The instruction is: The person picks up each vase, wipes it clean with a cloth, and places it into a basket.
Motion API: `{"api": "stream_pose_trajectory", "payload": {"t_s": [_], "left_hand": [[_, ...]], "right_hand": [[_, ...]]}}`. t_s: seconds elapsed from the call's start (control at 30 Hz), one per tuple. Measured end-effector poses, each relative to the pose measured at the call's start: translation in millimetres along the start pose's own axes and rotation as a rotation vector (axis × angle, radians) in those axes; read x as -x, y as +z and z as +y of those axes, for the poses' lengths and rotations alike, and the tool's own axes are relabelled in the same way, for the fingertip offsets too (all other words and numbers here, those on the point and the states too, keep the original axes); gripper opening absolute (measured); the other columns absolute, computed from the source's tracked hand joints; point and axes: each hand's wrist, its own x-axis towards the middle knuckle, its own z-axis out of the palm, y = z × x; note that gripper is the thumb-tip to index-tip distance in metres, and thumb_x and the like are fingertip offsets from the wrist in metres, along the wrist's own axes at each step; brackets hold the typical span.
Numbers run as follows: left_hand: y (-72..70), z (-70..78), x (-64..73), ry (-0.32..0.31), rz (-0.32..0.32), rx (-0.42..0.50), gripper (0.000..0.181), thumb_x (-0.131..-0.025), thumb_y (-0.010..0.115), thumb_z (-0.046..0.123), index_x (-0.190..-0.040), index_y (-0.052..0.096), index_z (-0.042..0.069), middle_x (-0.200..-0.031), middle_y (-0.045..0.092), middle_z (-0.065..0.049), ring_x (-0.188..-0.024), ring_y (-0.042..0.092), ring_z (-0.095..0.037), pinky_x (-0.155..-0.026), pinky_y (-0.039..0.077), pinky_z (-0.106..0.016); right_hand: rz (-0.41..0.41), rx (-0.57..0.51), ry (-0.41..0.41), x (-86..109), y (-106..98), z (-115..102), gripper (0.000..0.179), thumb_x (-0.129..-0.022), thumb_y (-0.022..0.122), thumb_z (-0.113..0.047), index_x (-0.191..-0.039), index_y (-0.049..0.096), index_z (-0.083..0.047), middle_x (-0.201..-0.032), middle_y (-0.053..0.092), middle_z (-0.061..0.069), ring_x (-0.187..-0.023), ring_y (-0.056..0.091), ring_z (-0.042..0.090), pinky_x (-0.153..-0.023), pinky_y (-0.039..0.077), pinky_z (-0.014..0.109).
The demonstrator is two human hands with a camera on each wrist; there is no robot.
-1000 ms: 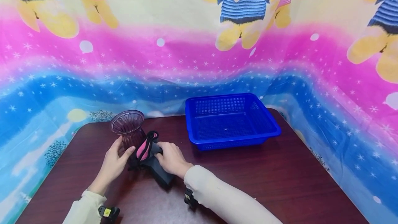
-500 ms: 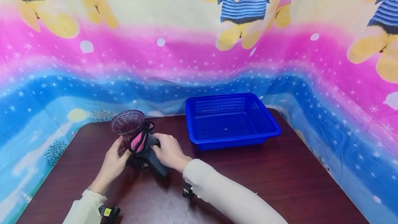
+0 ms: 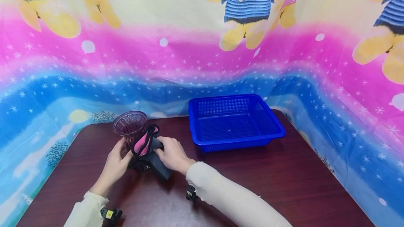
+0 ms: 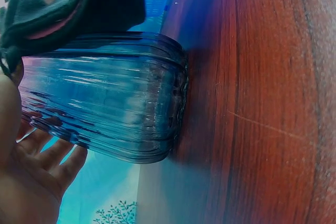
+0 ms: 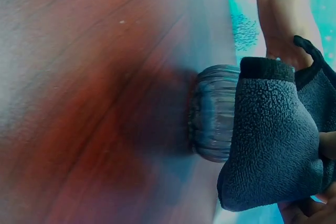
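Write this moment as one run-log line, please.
left grip: holds fluted purple glass vase, upright on brown wooden table | right grip: holds grey-and-pink cloth beside vase | perforated blue plastic basket: apart, right

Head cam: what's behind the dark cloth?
The glass vase: its flared rim shows above the dark cloth, gripped by the right hand. The vase's lower body is covered there; the left wrist view shows the base.

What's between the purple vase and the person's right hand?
A gray-and-pink cloth, which the right hand grips. The head view shows it.
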Motion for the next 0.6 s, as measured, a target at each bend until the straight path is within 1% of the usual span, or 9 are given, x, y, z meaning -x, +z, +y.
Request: {"api": "stream_pose_trajectory", "payload": {"t_s": [0.03,0.07,0.1,0.13,0.17,0.23,0.3,0.43,0.6], "left_hand": [[-0.1,0.1,0.0,0.002,0.0,-0.001,0.059,-0.099,0.06,0.005,-0.148,0.035,-0.016,-0.135,0.054,-0.04,-0.117,0.06,-0.056,-0.093,0.043,0.0],[0.0,0.2,-0.1,0.001,-0.001,-0.003,0.059,-0.099,0.06,0.005,-0.148,0.034,-0.017,-0.136,0.053,-0.041,-0.117,0.06,-0.056,-0.095,0.046,-0.005],[-0.1,0.1,-0.1,0.0,0.0,-0.009,0.059,-0.099,0.06,0.005,-0.148,0.034,-0.017,-0.137,0.052,-0.041,-0.118,0.06,-0.056,-0.097,0.051,-0.015],[-0.2,0.0,-0.1,-0.001,-0.003,-0.019,0.06,-0.099,0.059,0.006,-0.148,0.033,-0.017,-0.138,0.051,-0.041,-0.118,0.059,-0.056,-0.098,0.053,-0.026],[-0.2,0.1,-0.1,-0.004,-0.005,-0.03,0.06,-0.1,0.06,0.008,-0.148,0.033,-0.017,-0.139,0.051,-0.04,-0.119,0.059,-0.056,-0.099,0.053,-0.036],[-0.4,0.3,-0.3,-0.01,-0.011,-0.039,0.061,-0.101,0.06,0.011,-0.148,0.033,-0.017,-0.141,0.049,-0.04,-0.121,0.058,-0.055,-0.098,0.046,-0.054],[-0.7,0.6,-0.4,-0.023,-0.02,-0.047,0.063,-0.102,0.06,0.015,-0.149,0.032,-0.015,-0.143,0.048,-0.039,-0.124,0.057,-0.055,-0.099,0.046,-0.058],[-1.2,1.4,-0.8,-0.04,-0.037,-0.034,0.066,-0.102,0.059,0.019,-0.152,0.029,-0.013,-0.147,0.044,-0.038,-0.127,0.054,-0.055,-0.1,0.045,-0.058],[-0.4,1.2,-0.7,-0.035,-0.033,-0.021,0.065,-0.102,0.059,0.017,-0.152,0.03,-0.013,-0.147,0.043,-0.038,-0.127,0.054,-0.055,-0.1,0.045,-0.058]], "right_hand": [[-0.008,-0.003,0.007,0.6,1,2,0.019,-0.096,0.068,-0.019,-0.115,0.072,-0.017,-0.098,0.075,-0.003,-0.076,0.061,0.006,-0.068,0.049,0.018],[-0.015,-0.005,0.014,1.4,3,3,0.02,-0.096,0.068,-0.018,-0.115,0.072,-0.017,-0.099,0.075,-0.003,-0.077,0.061,0.006,-0.069,0.049,0.018],[-0.024,-0.005,0.021,2.2,5,5,0.02,-0.096,0.068,-0.018,-0.116,0.072,-0.017,-0.099,0.075,-0.003,-0.077,0.061,0.005,-0.069,0.05,0.018],[-0.032,-0.005,0.029,3.0,6,7,0.021,-0.096,0.068,-0.018,-0.116,0.072,-0.017,-0.1,0.076,-0.003,-0.078,0.061,0.005,-0.07,0.05,0.019],[-0.04,-0.003,0.037,3.9,8,8,0.021,-0.096,0.068,-0.018,-0.117,0.072,-0.017,-0.101,0.075,-0.003,-0.078,0.062,0.005,-0.07,0.05,0.019],[-0.051,0.008,0.048,5.1,11,12,0.021,-0.096,0.069,-0.019,-0.117,0.072,-0.017,-0.101,0.075,-0.003,-0.078,0.062,0.005,-0.07,0.051,0.019],[-0.059,0.021,0.056,6.3,15,15,0.022,-0.095,0.069,-0.019,-0.117,0.072,-0.017,-0.102,0.075,-0.003,-0.079,0.062,0.005,-0.071,0.051,0.02],[-0.074,0.061,0.063,8.8,22,22,0.023,-0.094,0.07,-0.019,-0.117,0.072,-0.017,-0.102,0.076,-0.003,-0.082,0.064,0.005,-0.074,0.053,0.021],[-0.088,0.079,0.069,12.8,26,28,0.016,-0.093,0.072,-0.017,-0.109,0.073,-0.015,-0.095,0.075,-0.003,-0.078,0.063,0.007,-0.07,0.052,0.022]]}}
